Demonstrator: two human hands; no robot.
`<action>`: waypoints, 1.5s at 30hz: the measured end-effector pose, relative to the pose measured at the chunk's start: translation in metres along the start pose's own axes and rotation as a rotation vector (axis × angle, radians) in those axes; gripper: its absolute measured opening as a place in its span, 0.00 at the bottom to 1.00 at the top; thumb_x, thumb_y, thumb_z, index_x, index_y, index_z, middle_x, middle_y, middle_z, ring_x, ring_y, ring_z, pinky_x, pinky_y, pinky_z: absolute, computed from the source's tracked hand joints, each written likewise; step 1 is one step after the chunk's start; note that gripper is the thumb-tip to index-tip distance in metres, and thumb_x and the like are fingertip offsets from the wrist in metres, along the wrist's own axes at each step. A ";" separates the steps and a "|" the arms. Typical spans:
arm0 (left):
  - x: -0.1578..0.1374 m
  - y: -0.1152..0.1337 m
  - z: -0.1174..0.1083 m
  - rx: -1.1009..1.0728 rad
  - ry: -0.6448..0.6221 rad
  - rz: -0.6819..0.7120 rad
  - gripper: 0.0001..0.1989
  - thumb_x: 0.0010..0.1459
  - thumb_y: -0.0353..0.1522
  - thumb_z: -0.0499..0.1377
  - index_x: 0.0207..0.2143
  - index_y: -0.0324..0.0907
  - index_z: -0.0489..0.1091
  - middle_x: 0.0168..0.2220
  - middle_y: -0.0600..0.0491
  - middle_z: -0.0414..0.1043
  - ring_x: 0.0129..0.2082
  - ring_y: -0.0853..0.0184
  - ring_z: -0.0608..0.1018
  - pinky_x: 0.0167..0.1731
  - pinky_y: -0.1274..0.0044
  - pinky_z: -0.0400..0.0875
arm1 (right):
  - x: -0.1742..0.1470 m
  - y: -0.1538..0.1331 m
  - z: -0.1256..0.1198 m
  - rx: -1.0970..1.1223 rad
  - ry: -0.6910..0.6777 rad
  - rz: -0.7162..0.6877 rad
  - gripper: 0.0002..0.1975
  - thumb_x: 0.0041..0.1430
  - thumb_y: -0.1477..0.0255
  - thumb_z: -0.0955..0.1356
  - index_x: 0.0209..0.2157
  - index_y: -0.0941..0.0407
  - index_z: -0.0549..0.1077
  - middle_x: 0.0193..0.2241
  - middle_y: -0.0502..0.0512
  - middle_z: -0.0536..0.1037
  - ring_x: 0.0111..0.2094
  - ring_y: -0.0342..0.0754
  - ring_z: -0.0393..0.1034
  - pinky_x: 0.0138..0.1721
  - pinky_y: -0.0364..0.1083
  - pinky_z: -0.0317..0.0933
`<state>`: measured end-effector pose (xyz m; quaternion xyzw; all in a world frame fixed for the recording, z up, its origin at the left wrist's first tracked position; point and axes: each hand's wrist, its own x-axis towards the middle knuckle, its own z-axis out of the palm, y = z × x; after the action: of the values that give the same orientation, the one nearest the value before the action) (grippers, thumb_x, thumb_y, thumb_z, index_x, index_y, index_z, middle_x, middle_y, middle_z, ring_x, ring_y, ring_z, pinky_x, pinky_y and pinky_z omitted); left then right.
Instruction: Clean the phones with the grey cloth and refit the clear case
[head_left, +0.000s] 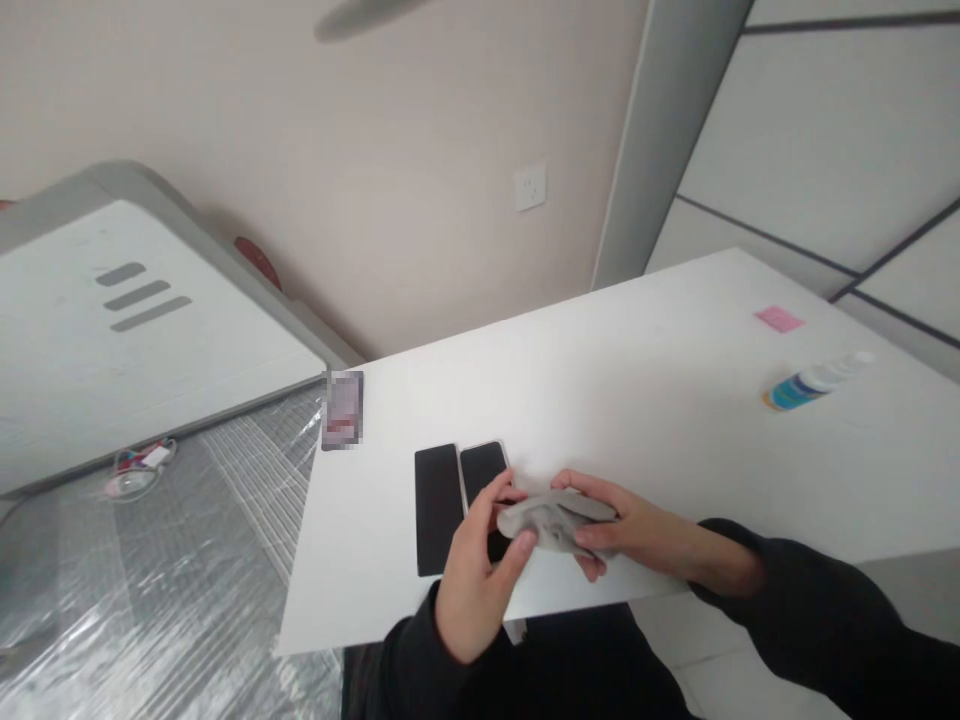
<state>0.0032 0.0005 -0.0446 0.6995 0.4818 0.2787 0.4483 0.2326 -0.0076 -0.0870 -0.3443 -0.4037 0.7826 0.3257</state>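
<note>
I am grasping a grey cloth [551, 522] with both hands: my left hand [474, 575] is pinching its left end between thumb and fingers, and my right hand [634, 522] is gripping its right side, thumb on top, other fingers curling beneath. I am holding the bundle over the near part of the white counter [637, 370], close to its front edge. From where I am looking, my left hand is hiding much of a dark-screened phone [481, 468], and a black slab [439, 510] is lying just beside that, to its left.

The cloth is looking soft and loosely bunched, so to my mind handling it well means pressing lightly and evenly, letting the right hand steady the bulk while the left is sorting the loose end. I am wanting the layers lying flat, not wadding into a lump. With my left hand hovering this near the phone, I am minding my knuckles, since a careless sweep could be nudging it. The bottle [814, 385] is standing well apart, off to the right.
</note>
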 end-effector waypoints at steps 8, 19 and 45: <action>0.037 0.021 0.017 -0.077 -0.080 -0.153 0.24 0.63 0.48 0.59 0.20 0.42 0.65 0.18 0.60 0.59 0.21 0.72 0.61 0.25 0.79 0.56 | -0.014 -0.002 -0.016 -0.323 0.361 -0.169 0.23 0.66 0.49 0.66 0.32 0.55 0.75 0.36 0.56 0.80 0.39 0.55 0.75 0.41 0.51 0.68; 0.034 0.026 0.025 -0.372 -0.261 -0.301 0.32 0.52 0.62 0.62 0.32 0.42 0.67 0.17 0.63 0.59 0.13 0.76 0.60 0.16 0.81 0.58 | -0.021 0.008 0.033 -0.709 0.617 -0.594 0.15 0.61 0.58 0.74 0.34 0.52 0.70 0.33 0.52 0.76 0.34 0.49 0.71 0.36 0.47 0.65; 0.034 0.029 -0.033 0.347 0.109 0.363 0.07 0.66 0.29 0.62 0.40 0.42 0.81 0.30 0.54 0.82 0.31 0.67 0.81 0.36 0.76 0.75 | -0.033 -0.075 -0.018 -0.998 0.726 -0.648 0.19 0.63 0.50 0.71 0.27 0.50 0.78 0.22 0.50 0.78 0.20 0.45 0.69 0.22 0.46 0.60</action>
<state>0.0014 0.0400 -0.0058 0.8249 0.4125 0.3051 0.2373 0.2825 0.0084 -0.0217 -0.5550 -0.6630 0.2023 0.4599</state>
